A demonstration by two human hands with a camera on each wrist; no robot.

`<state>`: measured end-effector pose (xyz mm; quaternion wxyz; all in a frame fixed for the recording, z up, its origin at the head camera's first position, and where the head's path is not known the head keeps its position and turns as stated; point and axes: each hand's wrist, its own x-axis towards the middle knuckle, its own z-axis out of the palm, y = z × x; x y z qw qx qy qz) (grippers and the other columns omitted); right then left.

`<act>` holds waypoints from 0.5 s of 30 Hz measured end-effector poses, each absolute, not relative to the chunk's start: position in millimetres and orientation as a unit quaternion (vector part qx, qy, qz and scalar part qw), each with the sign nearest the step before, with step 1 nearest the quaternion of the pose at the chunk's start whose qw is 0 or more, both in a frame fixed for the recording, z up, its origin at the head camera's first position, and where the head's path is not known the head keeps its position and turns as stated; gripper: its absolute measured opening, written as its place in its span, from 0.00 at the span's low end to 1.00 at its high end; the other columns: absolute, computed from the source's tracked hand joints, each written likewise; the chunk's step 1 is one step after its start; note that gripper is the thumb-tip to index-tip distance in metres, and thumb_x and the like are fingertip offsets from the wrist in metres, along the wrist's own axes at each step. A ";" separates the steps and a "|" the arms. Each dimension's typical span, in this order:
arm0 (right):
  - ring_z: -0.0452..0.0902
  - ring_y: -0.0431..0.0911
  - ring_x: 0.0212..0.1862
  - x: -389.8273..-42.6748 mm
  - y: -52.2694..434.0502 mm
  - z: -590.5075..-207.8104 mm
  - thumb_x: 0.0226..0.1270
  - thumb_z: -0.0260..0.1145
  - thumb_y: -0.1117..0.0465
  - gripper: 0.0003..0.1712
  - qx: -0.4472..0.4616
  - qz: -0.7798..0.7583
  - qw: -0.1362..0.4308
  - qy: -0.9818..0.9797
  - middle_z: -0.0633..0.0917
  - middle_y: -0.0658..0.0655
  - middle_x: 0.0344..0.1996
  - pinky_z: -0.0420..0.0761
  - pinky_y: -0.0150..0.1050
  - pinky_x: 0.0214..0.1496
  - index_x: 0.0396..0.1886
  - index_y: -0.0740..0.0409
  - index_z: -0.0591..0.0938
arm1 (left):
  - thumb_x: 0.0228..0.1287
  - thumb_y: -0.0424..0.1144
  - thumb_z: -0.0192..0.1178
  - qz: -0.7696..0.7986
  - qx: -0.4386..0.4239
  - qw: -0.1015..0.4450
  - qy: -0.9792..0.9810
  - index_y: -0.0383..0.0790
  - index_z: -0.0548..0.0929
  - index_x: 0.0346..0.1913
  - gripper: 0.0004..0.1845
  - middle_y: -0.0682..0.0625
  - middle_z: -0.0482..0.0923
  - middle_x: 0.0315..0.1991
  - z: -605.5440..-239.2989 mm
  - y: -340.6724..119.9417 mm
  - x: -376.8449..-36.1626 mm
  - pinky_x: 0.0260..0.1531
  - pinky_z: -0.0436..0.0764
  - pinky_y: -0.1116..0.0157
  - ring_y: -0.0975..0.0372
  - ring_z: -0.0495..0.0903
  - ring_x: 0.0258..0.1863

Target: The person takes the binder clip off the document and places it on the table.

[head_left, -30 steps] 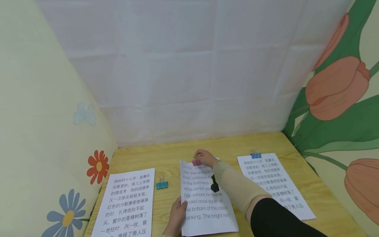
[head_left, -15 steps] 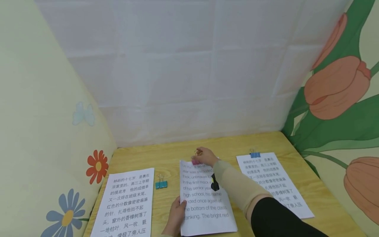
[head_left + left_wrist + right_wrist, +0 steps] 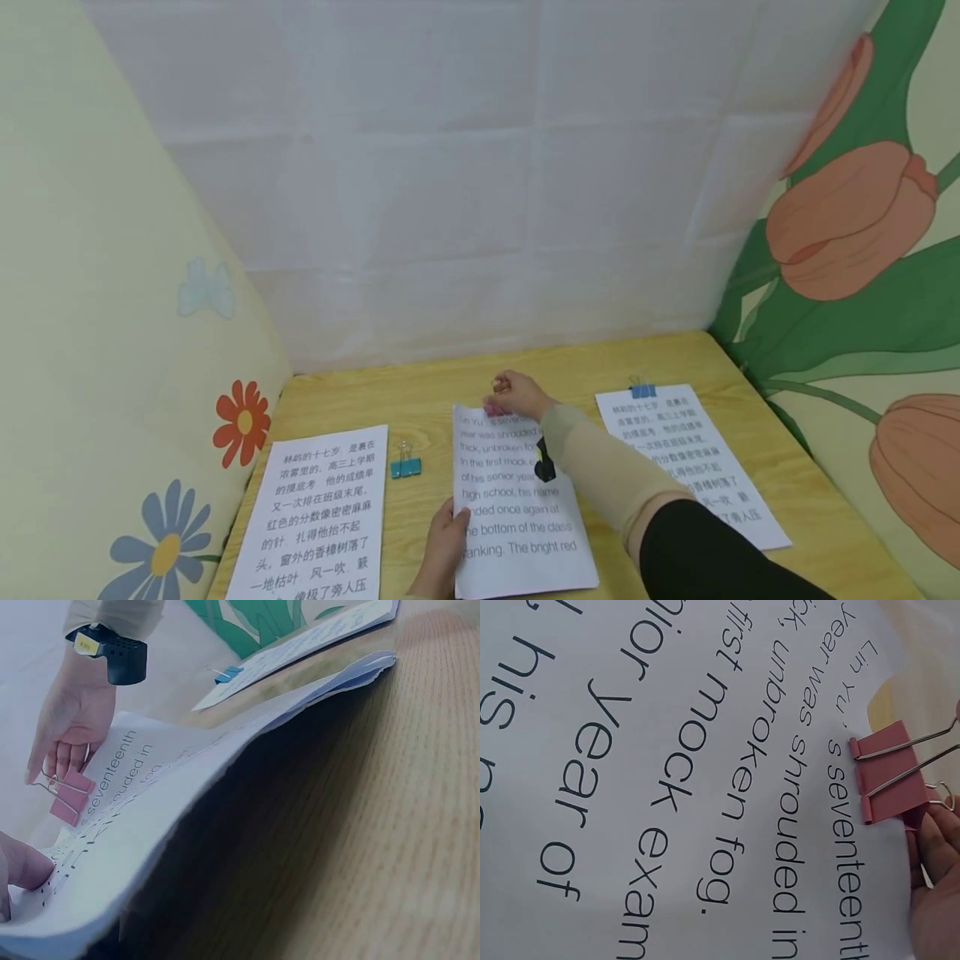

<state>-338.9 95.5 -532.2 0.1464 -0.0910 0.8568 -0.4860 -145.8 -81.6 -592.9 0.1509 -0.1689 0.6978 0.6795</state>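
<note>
A sheaf of printed English pages (image 3: 517, 517) lies in the middle, its near part lifted off the table in the left wrist view. My left hand (image 3: 444, 546) pinches its left edge, thumb on top and fingers underneath. A pink binder clip (image 3: 891, 774) sits over the top edge of the pages, by the first printed line. My right hand (image 3: 525, 397) holds this clip by its wire handles, one fingertip at the front handle's end and curled fingers behind. In the left wrist view, the clip (image 3: 73, 796) shows both handles pointing toward that hand.
At left lies a sheaf with Chinese text (image 3: 315, 508). A loose teal binder clip (image 3: 406, 467) stands beside it. At right, another Chinese sheaf (image 3: 667, 417) carries a blue binder clip (image 3: 642, 391). A white cloth (image 3: 450, 208) hangs behind the wooden table (image 3: 360, 392).
The right hand stays at the pink clip, its fingers shifting slightly around the wire handles. The left hand keeps its hold on the pages. The head view has moved slightly.
</note>
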 end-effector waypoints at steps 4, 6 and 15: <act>0.79 0.56 0.61 -337.8 95.5 -530.6 0.70 0.73 0.56 0.34 -0.098 -0.484 0.145 0.858 0.82 0.63 0.58 0.76 0.51 0.66 0.68 0.69 0.73 | 0.81 0.34 0.40 0.681 -0.163 0.147 0.698 0.24 0.65 0.72 0.24 0.46 0.83 0.43 -590.9 -81.7 -145.0 0.44 0.81 0.59 0.57 0.83 0.39; 0.79 0.56 0.61 -337.8 95.3 -528.9 0.69 0.73 0.57 0.34 -0.104 -0.487 0.141 0.856 0.82 0.63 0.58 0.76 0.51 0.66 0.67 0.69 0.73 | 0.81 0.34 0.40 0.681 -0.162 0.144 0.699 0.24 0.65 0.72 0.24 0.45 0.82 0.43 -589.4 -81.7 -145.7 0.44 0.80 0.60 0.57 0.83 0.40; 0.80 0.56 0.60 -337.9 95.3 -526.7 0.69 0.73 0.60 0.32 -0.100 -0.507 0.140 0.845 0.82 0.63 0.57 0.77 0.49 0.65 0.66 0.71 0.74 | 0.82 0.34 0.40 0.682 -0.162 0.150 0.697 0.26 0.65 0.72 0.23 0.47 0.83 0.43 -590.2 -81.6 -146.5 0.45 0.80 0.59 0.58 0.83 0.40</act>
